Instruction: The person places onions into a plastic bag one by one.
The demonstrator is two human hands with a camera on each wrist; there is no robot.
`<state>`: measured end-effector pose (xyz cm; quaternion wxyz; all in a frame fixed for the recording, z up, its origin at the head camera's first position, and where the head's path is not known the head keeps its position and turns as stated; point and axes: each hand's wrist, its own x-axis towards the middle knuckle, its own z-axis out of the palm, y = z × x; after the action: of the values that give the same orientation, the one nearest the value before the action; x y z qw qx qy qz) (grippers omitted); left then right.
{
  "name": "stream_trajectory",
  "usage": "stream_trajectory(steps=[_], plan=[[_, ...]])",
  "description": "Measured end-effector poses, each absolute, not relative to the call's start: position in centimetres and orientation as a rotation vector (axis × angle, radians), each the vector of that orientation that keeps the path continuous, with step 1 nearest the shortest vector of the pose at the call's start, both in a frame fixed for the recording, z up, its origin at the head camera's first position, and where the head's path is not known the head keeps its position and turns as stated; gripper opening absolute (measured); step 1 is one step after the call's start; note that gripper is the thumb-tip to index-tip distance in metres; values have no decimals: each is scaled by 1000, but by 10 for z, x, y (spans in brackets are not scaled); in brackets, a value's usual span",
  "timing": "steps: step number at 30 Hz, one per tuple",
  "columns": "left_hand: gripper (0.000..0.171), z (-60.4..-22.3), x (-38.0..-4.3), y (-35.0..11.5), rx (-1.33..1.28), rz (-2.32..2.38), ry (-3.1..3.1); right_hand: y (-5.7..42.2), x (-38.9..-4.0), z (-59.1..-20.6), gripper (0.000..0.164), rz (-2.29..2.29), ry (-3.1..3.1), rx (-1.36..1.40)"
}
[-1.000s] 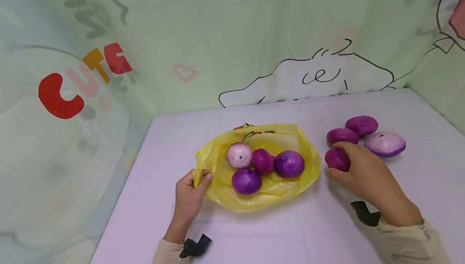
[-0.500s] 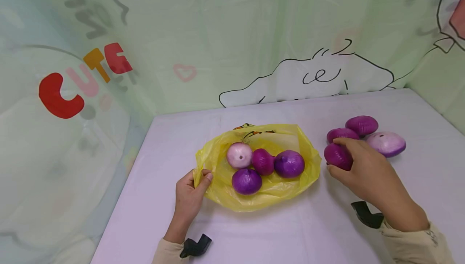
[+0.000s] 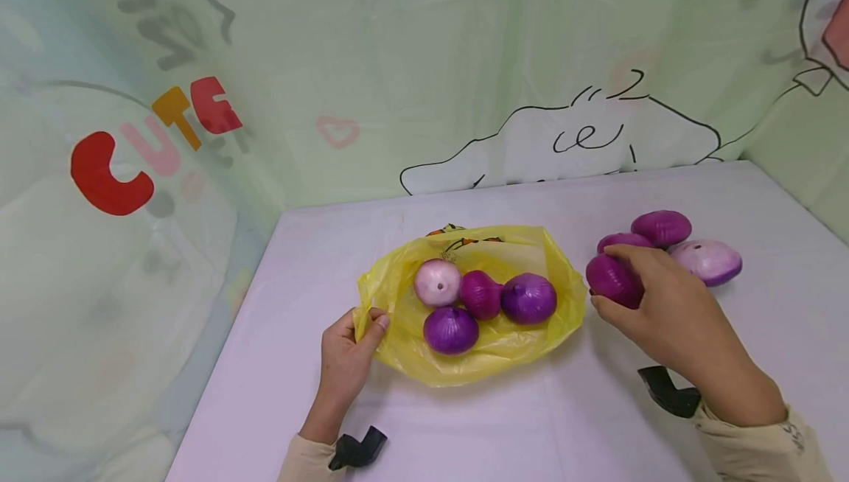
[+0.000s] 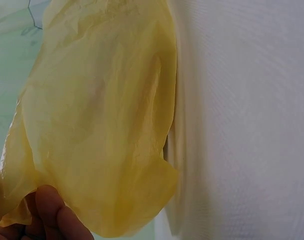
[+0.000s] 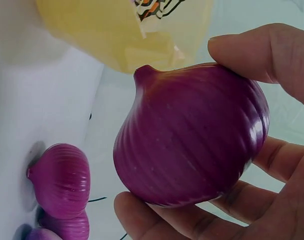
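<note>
1. On a white table (image 3: pixel 497 430), a person's left hand (image 3: pixel 348 349) pinches the left rim of a yellow plastic bag (image 3: pixel 391 294) between thumb and curled fingers. The thin film could slip or tear under a hard pull, and the mouth would probably sag.
2. The right hand (image 3: pixel 676 312) holds a magenta onion (image 5: pixel 191 135), thumb on one side and fingers on the other, just beside the bag's right edge; whether they touch cannot be told. The skin looks glossy, so a loose grip could let it slide.
3. No hand supports that right edge. The held onion could snag the film and fold it inward if carried too low.
4. In the bag lie a pale onion (image 3: pixel 438 282), a small magenta one (image 3: pixel 480 295), a front purple one (image 3: pixel 451 330) and a right-hand purple one (image 3: pixel 528 298). The last, nearest the right edge, could roll if bumped.
5. Beyond the right hand, two more magenta onions (image 3: pixel 661 228) and a pale-and-purple one (image 3: pixel 707 261) sit close together. Brushing knuckles could scatter these rounded shapes.
</note>
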<state>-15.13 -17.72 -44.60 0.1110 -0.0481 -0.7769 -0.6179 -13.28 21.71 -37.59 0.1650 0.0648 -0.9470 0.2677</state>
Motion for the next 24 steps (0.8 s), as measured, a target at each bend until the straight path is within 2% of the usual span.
stream_trajectory(steps=[24], plan=[[11,-447,-152,-178,-150,-1817,-2276,193,-130,-354,60,766,-2611,292]])
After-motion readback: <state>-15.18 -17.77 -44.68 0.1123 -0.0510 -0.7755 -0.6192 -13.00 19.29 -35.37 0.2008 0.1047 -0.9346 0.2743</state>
